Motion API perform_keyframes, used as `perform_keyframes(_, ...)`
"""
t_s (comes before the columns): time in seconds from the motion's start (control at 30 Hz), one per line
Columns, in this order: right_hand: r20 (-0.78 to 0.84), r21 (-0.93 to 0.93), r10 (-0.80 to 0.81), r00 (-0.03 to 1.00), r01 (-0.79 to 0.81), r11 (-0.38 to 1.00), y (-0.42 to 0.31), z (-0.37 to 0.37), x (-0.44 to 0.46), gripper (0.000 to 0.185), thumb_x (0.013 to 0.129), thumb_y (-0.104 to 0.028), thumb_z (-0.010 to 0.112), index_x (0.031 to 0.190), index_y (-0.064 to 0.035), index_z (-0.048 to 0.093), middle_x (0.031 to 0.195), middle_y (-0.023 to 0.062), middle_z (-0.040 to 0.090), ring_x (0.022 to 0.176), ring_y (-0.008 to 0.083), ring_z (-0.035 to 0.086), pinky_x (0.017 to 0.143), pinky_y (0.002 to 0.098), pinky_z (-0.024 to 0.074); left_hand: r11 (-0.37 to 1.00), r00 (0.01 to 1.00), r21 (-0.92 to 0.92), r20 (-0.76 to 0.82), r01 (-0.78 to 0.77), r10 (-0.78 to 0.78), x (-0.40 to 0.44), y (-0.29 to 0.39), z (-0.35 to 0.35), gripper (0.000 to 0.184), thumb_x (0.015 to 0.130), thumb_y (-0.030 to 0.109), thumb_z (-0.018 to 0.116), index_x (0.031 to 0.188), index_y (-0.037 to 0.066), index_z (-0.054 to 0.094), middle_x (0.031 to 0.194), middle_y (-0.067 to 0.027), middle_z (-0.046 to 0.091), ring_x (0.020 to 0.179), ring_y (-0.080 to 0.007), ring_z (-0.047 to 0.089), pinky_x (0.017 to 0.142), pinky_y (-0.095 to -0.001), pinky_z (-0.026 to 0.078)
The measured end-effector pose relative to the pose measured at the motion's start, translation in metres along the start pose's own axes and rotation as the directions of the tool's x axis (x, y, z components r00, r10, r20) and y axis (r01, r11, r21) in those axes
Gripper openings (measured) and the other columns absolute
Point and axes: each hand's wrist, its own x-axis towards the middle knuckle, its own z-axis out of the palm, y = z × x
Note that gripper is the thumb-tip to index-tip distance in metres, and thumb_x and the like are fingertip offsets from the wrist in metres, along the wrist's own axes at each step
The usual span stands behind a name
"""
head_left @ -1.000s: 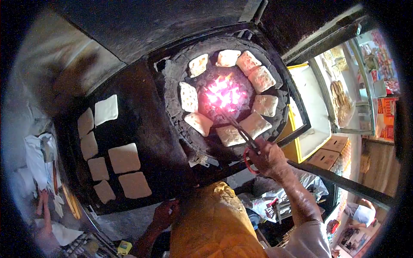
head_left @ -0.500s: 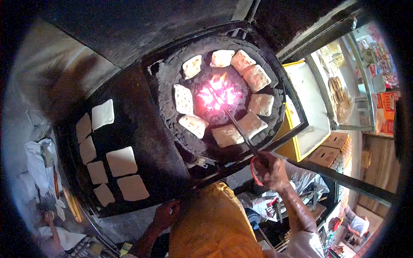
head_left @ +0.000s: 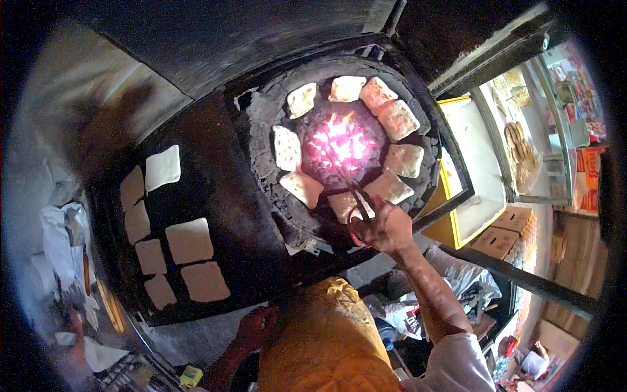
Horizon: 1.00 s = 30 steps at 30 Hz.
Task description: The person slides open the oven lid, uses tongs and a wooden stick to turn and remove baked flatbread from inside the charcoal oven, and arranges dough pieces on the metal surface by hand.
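My right hand (head_left: 389,227) is closed round the handles of long dark tongs (head_left: 354,185), a red-orange loop showing beside the fingers. It is above the near rim of a round oven (head_left: 262,171), the tongs reaching toward the glowing coals (head_left: 341,145). Around the fire lie several square flatbreads (head_left: 400,121), some browned in spots. The nearest flatbread (head_left: 345,208) is partly hidden by the tongs and hand. Low by the counter's front edge, my left hand (head_left: 260,320) has its fingers curled, with nothing visible in them.
Several pale dough squares (head_left: 189,240) lie on the black counter (head_left: 245,261) left of the oven. A yellow-rimmed white bin (head_left: 473,163) and cardboard boxes (head_left: 496,240) stand at the right. Another person's arm (head_left: 78,340) shows at lower left, and a person (head_left: 535,360) is at lower right.
My right hand has moved forward and left over the oven rim. The tongs now show two separate arms near the coals. My left hand stays low by the counter.
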Motion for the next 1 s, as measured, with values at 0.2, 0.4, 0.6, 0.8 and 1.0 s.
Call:
perform_keyframes(0.2,-0.075,0.185,-0.086,0.993,0.099,0.978,-0.009,-0.001,0.003,0.032,0.090,-0.033,0.068,0.107,-0.0063,0.065,0.086,0.0205,0.070,0.082,0.0385,0.071,0.071,0.0469,0.0546,0.994,0.978,0.014,0.180,0.107,-0.108,-0.008,-0.017,0.002,0.044,0.091,0.028,0.069,0.131,0.011,0.063,0.107,-0.0101,0.070,0.100,-0.0250,0.068,0.091,-0.0383,0.054)
perform_keyframes(0.4,-0.131,0.309,-0.026,0.991,0.065,0.949,0.016,0.000,-0.076,0.028,0.089,-0.019,0.067,0.114,-0.0053,0.065,0.090,0.0204,0.071,0.081,0.0396,0.071,0.071,0.0448,0.0552,0.995,0.971,0.056,0.217,0.086,-0.096,-0.007,-0.021,0.006,0.046,0.094,0.031,0.065,0.136,0.013,0.060,0.120,-0.0142,0.068,0.109,-0.0312,0.067,0.095,-0.0416,0.053)
perform_keyframes(0.6,-0.188,0.199,0.065,0.980,-0.027,0.980,0.047,0.001,-0.111,0.040,0.083,-0.023,0.071,0.117,-0.0021,0.065,0.094,0.0217,0.072,0.085,0.0383,0.072,0.074,0.0439,0.0564,0.985,0.940,0.154,0.321,0.072,-0.118,0.006,-0.008,0.003,0.037,0.099,0.029,0.056,0.132,0.014,0.062,0.124,-0.0178,0.067,0.113,-0.0357,0.065,0.098,-0.0446,0.051)
perform_keyframes(0.8,-0.134,0.332,0.202,0.970,-0.148,0.932,0.039,-0.001,-0.132,0.048,0.079,-0.025,0.072,0.117,0.0014,0.063,0.094,0.0222,0.072,0.086,0.0318,0.073,0.079,0.0395,0.0563,0.989,0.936,0.147,0.342,0.031,-0.081,0.003,-0.018,-0.001,0.038,0.099,0.029,0.056,0.132,0.014,0.061,0.123,-0.0183,0.067,0.113,-0.0363,0.065,0.099,-0.0450,0.051)
perform_keyframes(1.0,-0.109,0.812,0.395,0.912,-0.147,0.564,0.042,0.035,-0.194,0.041,0.088,-0.017,0.071,0.120,0.0057,0.058,0.103,0.0050,0.065,0.091,0.0143,0.061,0.082,0.0300,0.0510,0.986,0.928,0.157,0.372,-0.057,-0.006,0.002,-0.035,0.002,0.037,0.098,0.028,0.057,0.132,0.013,0.061,0.120,-0.0188,0.068,0.112,-0.0366,0.066,0.098,-0.0454,0.051)
